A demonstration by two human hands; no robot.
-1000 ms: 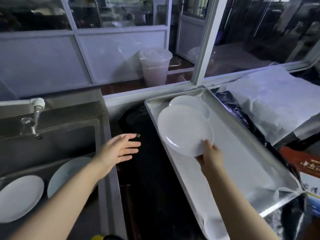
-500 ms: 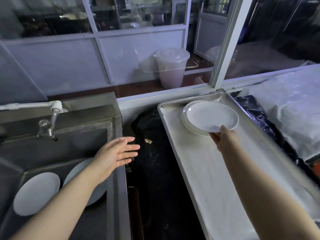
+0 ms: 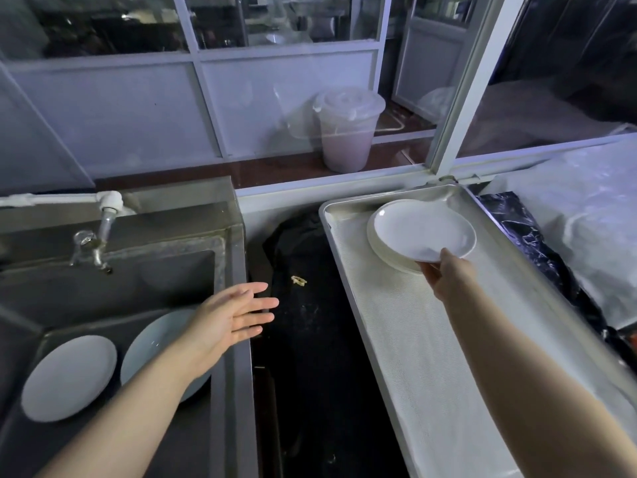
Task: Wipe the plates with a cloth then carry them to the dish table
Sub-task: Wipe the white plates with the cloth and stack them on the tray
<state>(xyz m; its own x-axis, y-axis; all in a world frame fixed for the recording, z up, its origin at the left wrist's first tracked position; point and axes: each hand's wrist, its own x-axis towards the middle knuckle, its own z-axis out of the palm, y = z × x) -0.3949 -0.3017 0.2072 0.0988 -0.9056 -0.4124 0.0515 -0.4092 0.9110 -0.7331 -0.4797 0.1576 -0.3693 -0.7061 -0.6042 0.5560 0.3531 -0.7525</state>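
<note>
My right hand (image 3: 443, 274) pinches the near rim of a white plate (image 3: 422, 231), held just over a stack of white plates (image 3: 379, 248) at the far end of the long metal tray (image 3: 431, 357). Whether the held plate touches the stack I cannot tell. My left hand (image 3: 229, 320) hovers flat with straight fingers above the sink's right edge, holding nothing. Two more white plates lie in the steel sink (image 3: 165, 270): one at the left (image 3: 69, 376), and one (image 3: 151, 343) partly hidden under my left forearm. No cloth is in view.
A tap (image 3: 100, 232) juts over the sink's back left. A dark gap (image 3: 310, 339) with black material separates sink and tray. White sheeting (image 3: 586, 215) and a black bag (image 3: 537, 250) lie right of the tray. A lidded bucket (image 3: 346, 127) stands behind the glass.
My right hand carried the plate from a tilted hold near the tray's middle to the stack at its far end and levelled it there. My left hand stayed over the sink edge.
</note>
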